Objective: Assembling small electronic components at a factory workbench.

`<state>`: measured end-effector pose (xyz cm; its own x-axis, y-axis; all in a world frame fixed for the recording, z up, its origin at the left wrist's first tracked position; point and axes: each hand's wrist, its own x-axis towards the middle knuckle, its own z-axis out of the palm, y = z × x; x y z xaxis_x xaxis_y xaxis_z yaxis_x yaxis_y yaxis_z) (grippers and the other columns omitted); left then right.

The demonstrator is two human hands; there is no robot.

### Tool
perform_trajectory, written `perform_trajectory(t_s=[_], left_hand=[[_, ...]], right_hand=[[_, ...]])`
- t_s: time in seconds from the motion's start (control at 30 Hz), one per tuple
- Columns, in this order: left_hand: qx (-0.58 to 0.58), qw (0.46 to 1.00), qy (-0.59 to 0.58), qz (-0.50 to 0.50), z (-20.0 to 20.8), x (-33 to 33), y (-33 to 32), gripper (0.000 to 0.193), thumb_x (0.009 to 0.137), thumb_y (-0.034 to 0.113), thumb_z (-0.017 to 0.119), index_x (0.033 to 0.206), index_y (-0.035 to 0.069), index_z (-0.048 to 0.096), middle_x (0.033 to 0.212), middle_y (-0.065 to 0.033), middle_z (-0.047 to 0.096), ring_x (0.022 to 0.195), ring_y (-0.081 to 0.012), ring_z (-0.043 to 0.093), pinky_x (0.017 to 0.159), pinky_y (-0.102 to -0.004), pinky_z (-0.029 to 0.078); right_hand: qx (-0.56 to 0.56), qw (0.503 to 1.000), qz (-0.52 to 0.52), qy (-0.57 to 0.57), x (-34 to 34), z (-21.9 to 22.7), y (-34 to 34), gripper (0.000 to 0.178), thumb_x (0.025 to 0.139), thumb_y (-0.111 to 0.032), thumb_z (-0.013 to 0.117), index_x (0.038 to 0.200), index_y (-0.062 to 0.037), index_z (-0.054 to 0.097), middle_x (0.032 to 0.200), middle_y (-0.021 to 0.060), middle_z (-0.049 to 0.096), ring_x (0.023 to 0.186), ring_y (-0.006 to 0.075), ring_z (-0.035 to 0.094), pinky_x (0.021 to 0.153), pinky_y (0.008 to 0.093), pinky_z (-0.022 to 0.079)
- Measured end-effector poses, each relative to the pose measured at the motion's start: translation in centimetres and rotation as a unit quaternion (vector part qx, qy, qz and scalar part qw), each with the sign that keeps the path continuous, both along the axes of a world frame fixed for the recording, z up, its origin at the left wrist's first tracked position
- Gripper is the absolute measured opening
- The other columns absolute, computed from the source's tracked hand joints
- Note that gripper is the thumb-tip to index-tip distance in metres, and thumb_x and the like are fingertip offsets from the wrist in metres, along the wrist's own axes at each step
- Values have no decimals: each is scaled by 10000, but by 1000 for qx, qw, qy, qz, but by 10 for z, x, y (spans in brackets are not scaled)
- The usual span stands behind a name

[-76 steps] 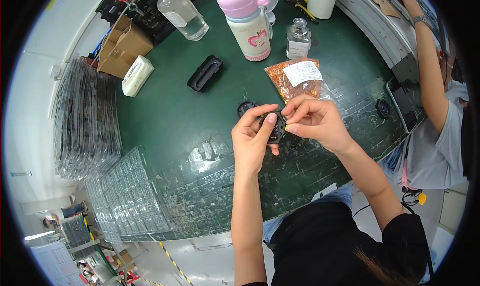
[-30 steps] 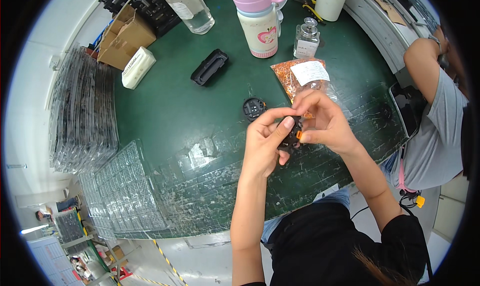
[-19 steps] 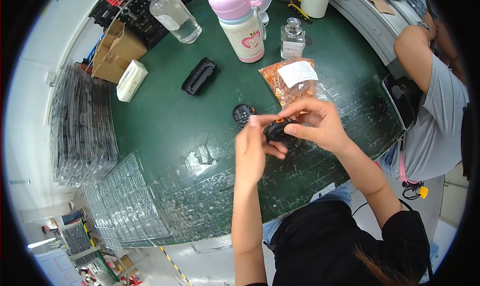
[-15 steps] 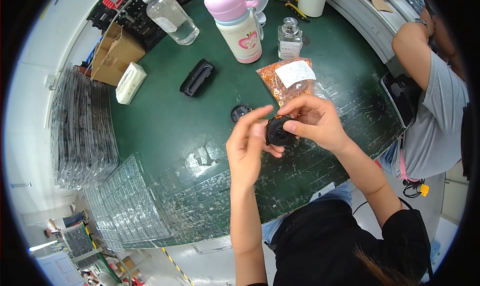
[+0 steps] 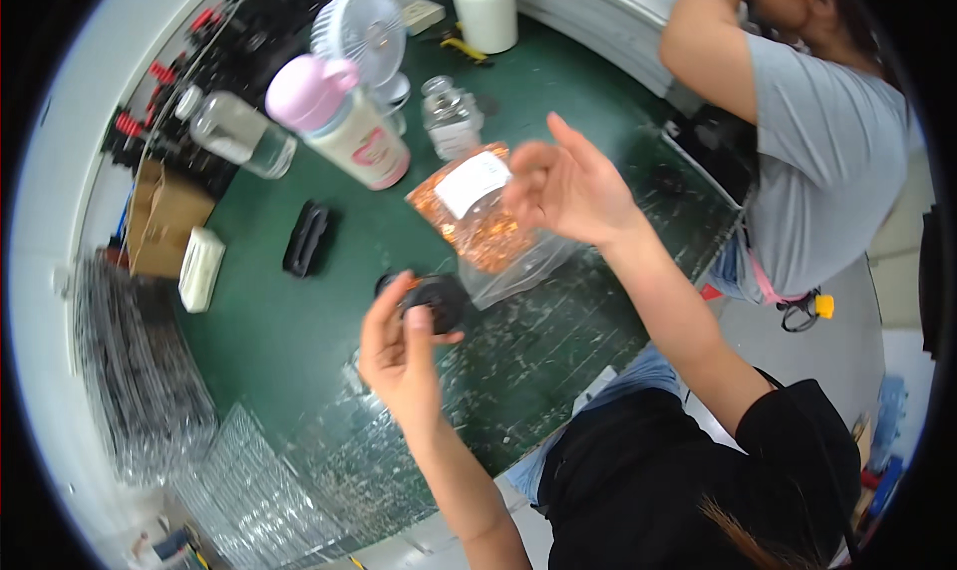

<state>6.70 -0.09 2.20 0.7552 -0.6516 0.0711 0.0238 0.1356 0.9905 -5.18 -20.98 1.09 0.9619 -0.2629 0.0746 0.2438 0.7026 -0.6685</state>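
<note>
My left hand (image 5: 397, 356) pinches a round black plastic part (image 5: 442, 303) between thumb and fingers, held above the green table. The part is slightly blurred. Beside those fingers a second black piece (image 5: 383, 284) shows only partly; the hand covers most of it. My right hand (image 5: 570, 186) is raised with its fingers apart and nothing in it. Just under and left of it lies a clear plastic bag (image 5: 490, 239) full of small orange-copper pieces, with a white label. Farther left, an oblong black tray-like part (image 5: 307, 239) rests on the table.
A pink-lidded bottle (image 5: 351, 141), a glass jar (image 5: 451, 121), a white fan (image 5: 361, 36) and a clear bottle (image 5: 239, 136) stand at the back. Stacked clear plastic trays (image 5: 145, 371) rise at the left, near a cardboard box (image 5: 164, 221). Another person (image 5: 822, 161) sits at the right.
My right hand has let go of the round black part, opened and moved up and away. My left hand now holds that part alone. The whole view has shifted and turned.
</note>
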Motion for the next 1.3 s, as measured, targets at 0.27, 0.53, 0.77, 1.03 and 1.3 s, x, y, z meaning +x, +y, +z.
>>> perform_trajectory(t_s=[0.27, 0.53, 0.77, 1.03, 1.3], left_hand=[[62, 983, -103, 136, -18, 18, -5, 289, 910, 82, 537, 1176, -30, 531, 939, -107, 646, 756, -95, 599, 591, -207, 508], [114, 924, -302, 205, -24, 29, 2, 237, 903, 78, 553, 1123, -2, 586, 1015, -108, 630, 830, -93, 599, 637, -212, 508], [223, 885, -357, 198, -24, 29, 3, 190, 864, 41, 573, 1043, 29, 638, 1000, -129, 635, 820, -208, 628, 668, -284, 517], [262, 803, -532, 61, -29, 26, 7, 238, 845, 66, 571, 1075, 73, 631, 1146, -130, 599, 1085, -296, 533, 912, -396, 428], [298, 809, -502, 74, -18, 22, 2, 551, 749, 216, 722, 1249, 114, 514, 1224, -125, 514, 1146, -307, 455, 973, -411, 373]], right_hand=[[542, 791, -218, -181, -14, -55, -52, 193, 892, -114, 443, 918, 8, 591, 854, 82, 612, 781, 196, 569, 665, 266, 526], [553, 784, -252, -130, -4, -70, -53, 167, 858, -116, 475, 861, 9, 587, 815, 86, 609, 735, 198, 565, 647, 276, 514], [475, 830, -268, -116, -27, -53, -54, 125, 857, -95, 499, 891, -7, 581, 790, 69, 585, 723, 184, 538, 640, 269, 486], [93, 888, -448, 50, -132, -29, -17, 114, 891, -155, 509, 902, -59, 570, 735, 3, 517, 654, 100, 452, 581, 218, 383], [-474, 629, -478, 388, -162, -30, -2, 175, 807, -80, 637, 976, -34, 631, 909, 4, 554, 635, 55, 438, 577, 215, 381]])
